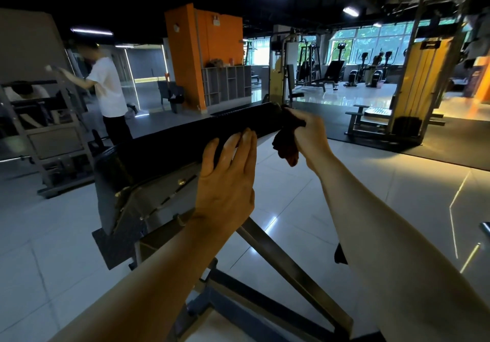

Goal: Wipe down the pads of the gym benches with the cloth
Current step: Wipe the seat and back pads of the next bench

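Across the middle of the view runs a black bench pad (185, 134), tilted, its far end higher and toward the right. Left hand (225, 180) lies flat against the near long edge of the pad, fingers (230, 145) straight and together, palm pressing the pad side; it grips nothing. Right hand (305, 132) is at the far right end of the pad, fingers curled tight round a dark reddish-brown cloth (287, 148). Cloth is bunched, upper part touching the pad's end corner, lower part hanging loose below the hand. Under the pad sits a grey metal bracket (148, 201) with a bolt, and a steel frame leg (291, 267) slants down to the lower right onto the pale tiled floor (384, 188). Both forearms are bare.

Background: a person in a white T-shirt (108, 87) stands at the left beside a grey machine (45, 134), well apart from the pad. Orange pillar (185, 55) with grey cubby shelves (228, 84) just beside it, centre back. Yellow-framed cable station (421, 76) stands at the right on a dark mat. More machines by the windows, far back, too small to tell apart.
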`<state>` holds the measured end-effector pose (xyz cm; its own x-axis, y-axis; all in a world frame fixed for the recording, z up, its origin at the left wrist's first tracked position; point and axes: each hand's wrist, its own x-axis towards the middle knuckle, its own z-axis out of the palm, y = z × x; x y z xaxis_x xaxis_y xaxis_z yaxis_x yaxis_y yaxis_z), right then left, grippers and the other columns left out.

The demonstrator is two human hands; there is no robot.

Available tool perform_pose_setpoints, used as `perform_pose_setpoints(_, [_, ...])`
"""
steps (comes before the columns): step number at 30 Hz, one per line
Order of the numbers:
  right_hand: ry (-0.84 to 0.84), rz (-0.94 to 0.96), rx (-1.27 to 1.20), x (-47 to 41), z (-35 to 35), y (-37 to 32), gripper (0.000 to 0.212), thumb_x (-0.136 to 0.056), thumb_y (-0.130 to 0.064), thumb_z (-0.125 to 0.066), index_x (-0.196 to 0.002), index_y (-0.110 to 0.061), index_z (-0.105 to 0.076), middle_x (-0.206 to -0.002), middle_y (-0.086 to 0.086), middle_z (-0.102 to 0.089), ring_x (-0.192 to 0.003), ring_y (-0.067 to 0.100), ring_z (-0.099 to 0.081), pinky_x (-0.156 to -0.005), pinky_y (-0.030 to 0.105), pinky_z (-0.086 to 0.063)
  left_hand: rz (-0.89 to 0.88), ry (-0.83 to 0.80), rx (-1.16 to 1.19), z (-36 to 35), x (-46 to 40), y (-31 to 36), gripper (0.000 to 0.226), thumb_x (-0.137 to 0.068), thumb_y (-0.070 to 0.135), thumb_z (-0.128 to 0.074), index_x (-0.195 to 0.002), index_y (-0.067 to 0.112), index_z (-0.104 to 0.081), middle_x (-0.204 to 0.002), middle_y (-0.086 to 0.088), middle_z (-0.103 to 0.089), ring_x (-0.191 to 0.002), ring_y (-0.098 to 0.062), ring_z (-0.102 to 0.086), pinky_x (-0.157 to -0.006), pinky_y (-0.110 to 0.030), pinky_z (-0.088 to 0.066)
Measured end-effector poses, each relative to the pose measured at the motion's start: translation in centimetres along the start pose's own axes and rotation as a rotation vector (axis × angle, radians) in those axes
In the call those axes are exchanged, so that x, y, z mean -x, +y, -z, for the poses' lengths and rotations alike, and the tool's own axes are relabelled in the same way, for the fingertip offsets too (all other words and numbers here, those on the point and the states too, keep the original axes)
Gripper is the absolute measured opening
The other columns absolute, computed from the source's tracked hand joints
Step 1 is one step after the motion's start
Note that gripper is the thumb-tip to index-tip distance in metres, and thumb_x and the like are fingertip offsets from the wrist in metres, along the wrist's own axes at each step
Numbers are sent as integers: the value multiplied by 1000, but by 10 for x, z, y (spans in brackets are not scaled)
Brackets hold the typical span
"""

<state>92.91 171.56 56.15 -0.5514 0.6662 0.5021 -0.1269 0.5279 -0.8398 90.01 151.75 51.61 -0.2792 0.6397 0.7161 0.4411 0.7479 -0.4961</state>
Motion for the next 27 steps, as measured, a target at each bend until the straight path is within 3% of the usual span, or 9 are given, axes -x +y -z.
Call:
perform_pose_setpoints(3, [4,-58,-177,0,-4,1,54,-90,13,-38,-130,-15,-60,-111,5,-67,-89,8,-68,-66,16,-53,-6,0,-9,-3,-1,-1,86,-82,46,-54,-152,8,-23,-155,-12,-29,-141,-30,-28,-113,-47,-9])
perform_pose_setpoints(5, [1,-40,-212,4,-4,1,52,-91,13,-40,-131,-15,-59,-116,7,-65,-95,13,-66,-69,19,-55,-1,2,-6,-5,-2,1,85,-81,46,-55,-151,8,-25,-155,-11,-31,-141,-30,-29,-112,-47,-11])
perform_pose_setpoints(10, [11,326,112,32,-7,-8,55,-82,19,-44,-125,-10,-64,-131,7,-57,-124,16,-49,-106,21,-40,4,25,35,-6,-4,4,80,-79,38,-57,-149,9,-32,-152,-9,-36,-138,-28,-27,-111,-45,-13])
perform_pose_setpoints(12, [-14,357,139,34,-7,-14,55,-84,15,-48,-131,-13,-58,-132,6,-52,-123,14,-47,-103,17,-41,8,35,76,-4,-3,4,79,-79,35,-58,-149,8,-32,-152,-10,-37,-138,-28,-28,-112,-44,-11])
perform_pose_setpoints(15, [200,181,24,36,-7,-22,47,-83,5,-64,-125,-11,-50,-126,9,-49,-111,11,-50,-86,10,-47,-20,57,109,2,0,1,79,-81,36,-57,-149,7,-30,-153,-10,-35,-141,-27,-28,-116,-43,-9])
perform_pose_setpoints(17, [260,273,77,50,-15,-30,38,-78,2,-71,-113,-6,-59,-118,10,-58,-105,7,-51,-90,12,-45,-26,117,241,5,10,-7,73,-82,31,-56,-146,3,-35,-151,-13,-38,-141,-28,-30,-117,-42,-10])
perform_pose_setpoints(21, [96,511,166,75,-26,-50,33,-81,1,-70,-114,-4,-68,-122,4,-60,-114,6,-50,-99,5,-35,-22,195,341,8,54,-31,66,-85,31,-44,-144,1,-37,-152,-15,-34,-145,-27,-19,-120,-43,-7])
perform_pose_setpoints(25, [36,218,258,72,-32,-57,38,-95,-8,-55,-133,-11,-54,-136,12,-52,-124,26,-52,-107,34,-42,42,254,361,16,83,-53,68,-82,33,-51,-143,4,-38,-153,-11,-32,-145,-26,-15,-121,-43,-5])
perform_pose_setpoints(27, [22,141,259,82,-42,-61,39,-95,-4,-48,-132,-15,-52,-137,11,-50,-123,30,-52,-102,38,-47,96,269,383,23,93,-64,67,-85,35,-49,-143,6,-35,-152,-10,-32,-144,-26,-19,-120,-44,-7])
